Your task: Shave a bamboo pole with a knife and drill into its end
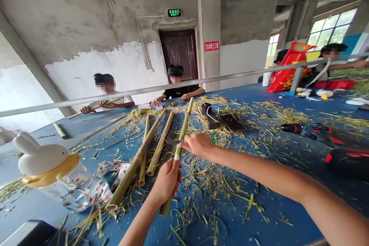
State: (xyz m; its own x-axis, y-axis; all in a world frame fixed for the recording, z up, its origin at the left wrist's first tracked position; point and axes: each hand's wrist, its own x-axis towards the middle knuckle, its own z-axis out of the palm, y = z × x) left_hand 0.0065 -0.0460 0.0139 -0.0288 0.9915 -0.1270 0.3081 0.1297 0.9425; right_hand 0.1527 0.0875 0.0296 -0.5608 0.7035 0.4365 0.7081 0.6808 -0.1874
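My left hand [168, 178] is closed around the near end of a long green bamboo stalk [184, 125] that lies along the blue table [259, 215], pointing away from me. My right hand [198, 145] is closed on a knife with a grey blade [172, 139] and a green handle end [213, 140], the blade laid against the stalk just beyond my left hand. Three more bamboo stalks [160, 144] lie side by side to the left.
Bamboo shavings [219, 178] litter the table. A clear bottle with a white rabbit lid [47, 163] lies at left. Dark tools [230, 122] and black-red items [340, 153] lie to the right. A metal rail [184, 83] crosses the view. Other people sit at the far side.
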